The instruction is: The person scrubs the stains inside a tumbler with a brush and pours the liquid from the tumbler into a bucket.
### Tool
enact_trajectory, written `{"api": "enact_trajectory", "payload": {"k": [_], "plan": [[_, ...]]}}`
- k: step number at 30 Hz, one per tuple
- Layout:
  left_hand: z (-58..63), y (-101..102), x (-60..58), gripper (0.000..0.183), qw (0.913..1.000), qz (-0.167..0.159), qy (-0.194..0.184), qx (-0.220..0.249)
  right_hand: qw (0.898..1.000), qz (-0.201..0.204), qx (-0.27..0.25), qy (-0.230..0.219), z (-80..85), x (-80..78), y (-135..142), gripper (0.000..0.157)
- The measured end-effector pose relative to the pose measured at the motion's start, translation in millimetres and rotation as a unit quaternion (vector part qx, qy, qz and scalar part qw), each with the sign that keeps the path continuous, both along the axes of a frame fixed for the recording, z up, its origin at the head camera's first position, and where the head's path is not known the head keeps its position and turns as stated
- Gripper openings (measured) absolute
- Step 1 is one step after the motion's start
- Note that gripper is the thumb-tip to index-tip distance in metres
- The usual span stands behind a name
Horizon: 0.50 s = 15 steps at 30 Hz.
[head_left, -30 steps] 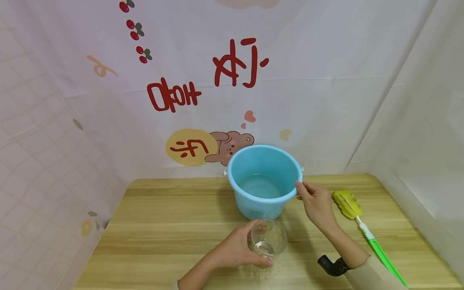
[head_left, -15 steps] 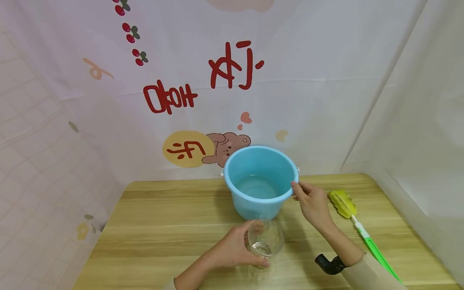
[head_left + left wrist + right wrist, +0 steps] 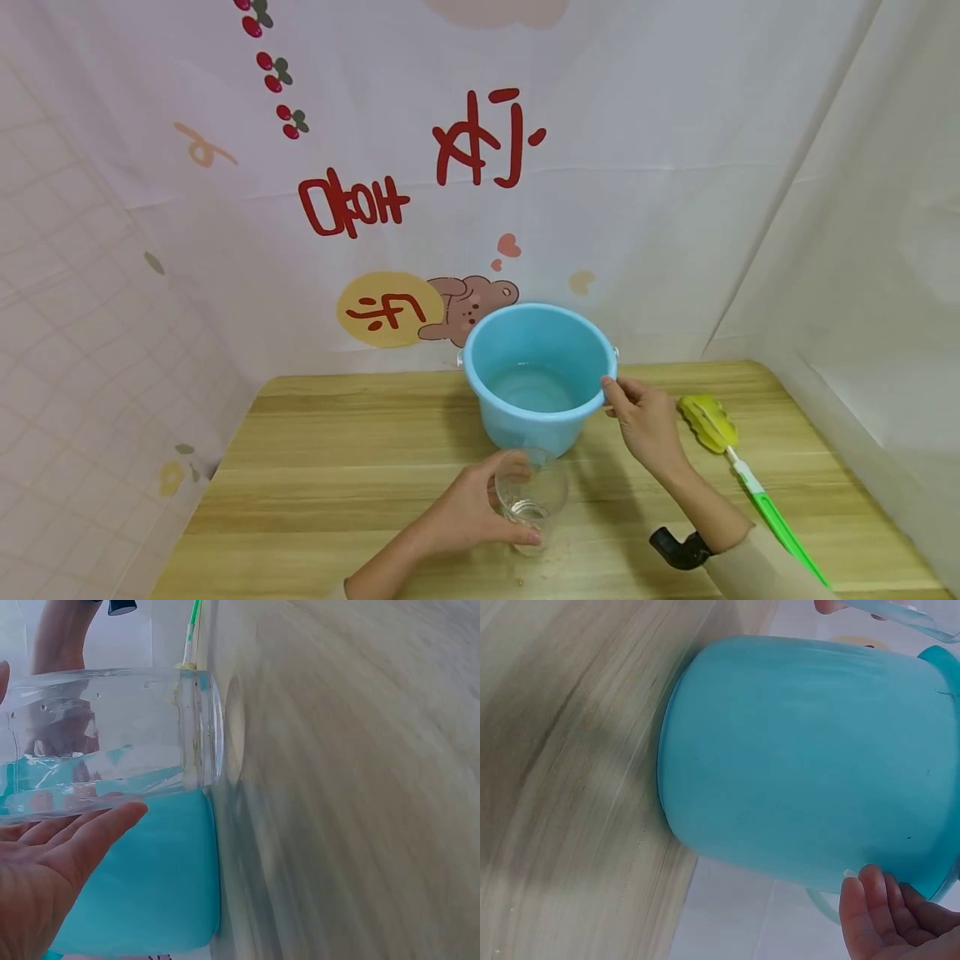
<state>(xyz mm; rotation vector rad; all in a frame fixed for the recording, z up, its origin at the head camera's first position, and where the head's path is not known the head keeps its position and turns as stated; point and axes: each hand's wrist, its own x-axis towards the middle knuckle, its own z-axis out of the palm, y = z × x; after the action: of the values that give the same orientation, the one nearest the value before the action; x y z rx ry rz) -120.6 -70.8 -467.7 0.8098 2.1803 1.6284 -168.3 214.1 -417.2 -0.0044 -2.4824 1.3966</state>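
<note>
– By which hand is the cup (image 3: 536, 495) held?
– By the L hand (image 3: 467, 512), curled round it, in front of the bucket (image 3: 525, 427); base nr. the table (image 3: 337, 467) (contact can't be told).
– And the R hand (image 3: 649, 423)?
– The bucket's rim is pinched by it, R side. Bucket's stood upright, w/ some water (image 3: 534, 388) inside.
– Anything else seen?
– A brush (image 3: 744, 469), laid on the table, R of the R hand.

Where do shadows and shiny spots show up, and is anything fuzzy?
Head view: a glint on the water in the blue bucket, soft shadows on the wooden tabletop; left wrist view: highlights on the clear tumbler, tabletop grain looks soft; right wrist view: shadow beside the blue bucket.
</note>
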Motion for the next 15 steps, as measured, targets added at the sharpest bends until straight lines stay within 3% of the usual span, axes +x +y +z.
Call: {"api": "enact_trajectory", "payload": {"k": [15], "plan": [[8.6, -13, 7.2, 0.084, 0.9978, 0.058, 0.031, 0.013, 1.0, -0.005, -0.006, -0.016, 1.0, 0.8, -1, 0.042]]}}
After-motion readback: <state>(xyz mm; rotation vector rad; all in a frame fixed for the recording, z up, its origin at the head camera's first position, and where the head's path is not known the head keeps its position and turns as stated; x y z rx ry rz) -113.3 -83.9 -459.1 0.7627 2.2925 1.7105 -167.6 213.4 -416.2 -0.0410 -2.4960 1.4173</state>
